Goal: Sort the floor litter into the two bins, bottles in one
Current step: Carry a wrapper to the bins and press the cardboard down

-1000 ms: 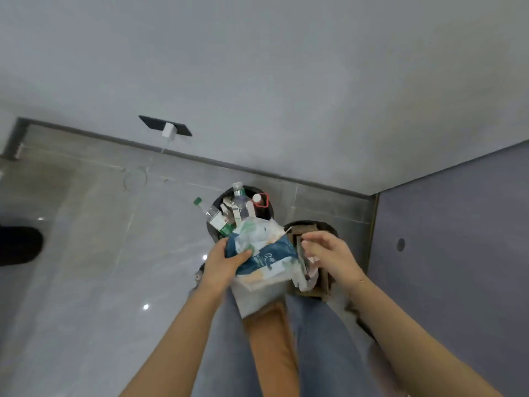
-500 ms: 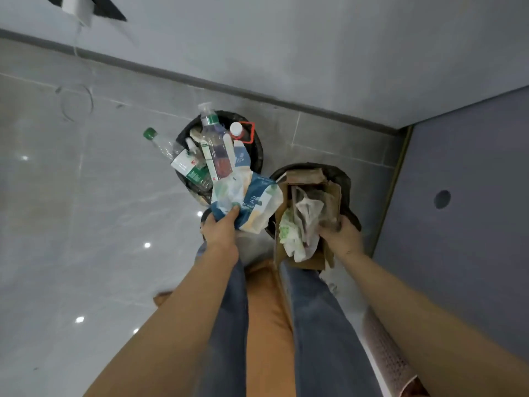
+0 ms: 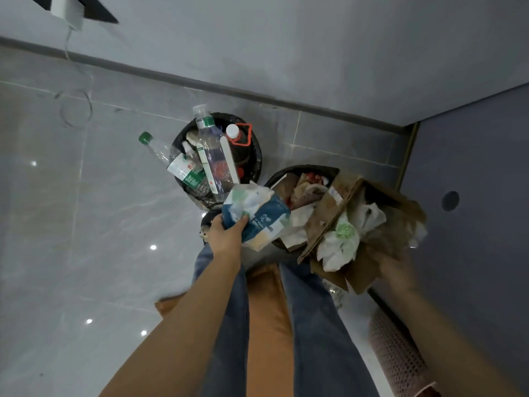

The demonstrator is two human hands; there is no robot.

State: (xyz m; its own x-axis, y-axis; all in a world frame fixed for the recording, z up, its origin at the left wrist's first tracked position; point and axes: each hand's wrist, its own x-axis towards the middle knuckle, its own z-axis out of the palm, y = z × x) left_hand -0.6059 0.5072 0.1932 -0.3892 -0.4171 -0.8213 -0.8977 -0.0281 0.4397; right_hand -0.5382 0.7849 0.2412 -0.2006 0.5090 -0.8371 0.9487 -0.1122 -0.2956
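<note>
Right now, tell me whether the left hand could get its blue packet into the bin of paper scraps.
Probably yes. The left hand holds the blue packet right beside that bin's rim; only the cardboard crowds the opening.

Indoor corner, likely an office or commercial room. Evidence: polished grey floor tiles (image 3: 71, 224) reflecting ceiling spotlights; dark skirting (image 3: 200, 84) along the plain far wall; wall socket (image 3: 71, 10) with white plug, far left; blue-grey panel (image 3: 472, 196) on the right; two black bins against the wall.
</note>
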